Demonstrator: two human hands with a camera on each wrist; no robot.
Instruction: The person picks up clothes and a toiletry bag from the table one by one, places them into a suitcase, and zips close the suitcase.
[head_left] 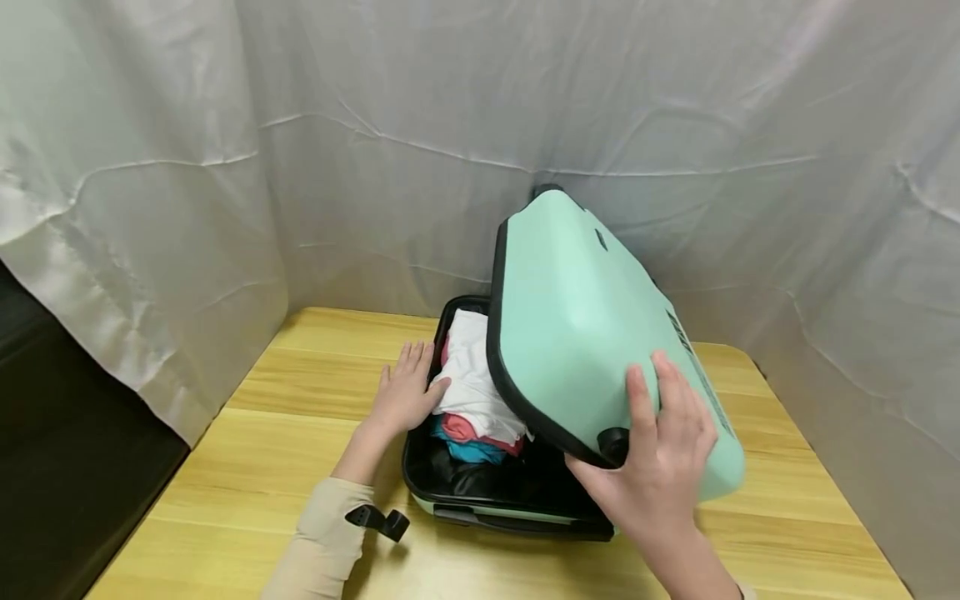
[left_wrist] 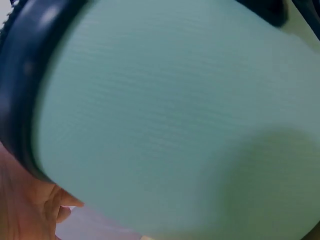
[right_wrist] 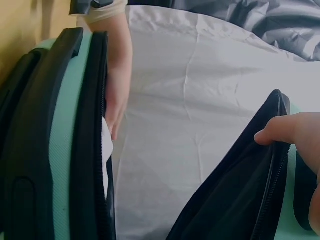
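A mint-green suitcase lid point(head_left: 577, 300) with black edging stands partly raised over its bottom half point(head_left: 517, 512) on the table. My right hand point(head_left: 663, 454) grips the lid's near corner, fingers spread on the shell beside a black wheel point(head_left: 613, 444). In the right wrist view its thumb point(right_wrist: 277, 131) lies over the lid's zippered edge. With fingers extended, my left hand point(head_left: 405, 392) rests at the bottom half's left rim. Inside lie a white garment point(head_left: 474, 367), a pinkish-red one point(head_left: 461, 428) and a blue one point(head_left: 472, 451). The green side shell point(left_wrist: 160, 100) fills most of the left wrist view.
The suitcase stands on a wood-grain table point(head_left: 247, 492). Grey-white cloth point(head_left: 405, 150) hangs behind the table and along both sides. A black surface point(head_left: 67, 467) lies beyond the left table edge. The left sleeve carries a black strap device point(head_left: 378, 521).
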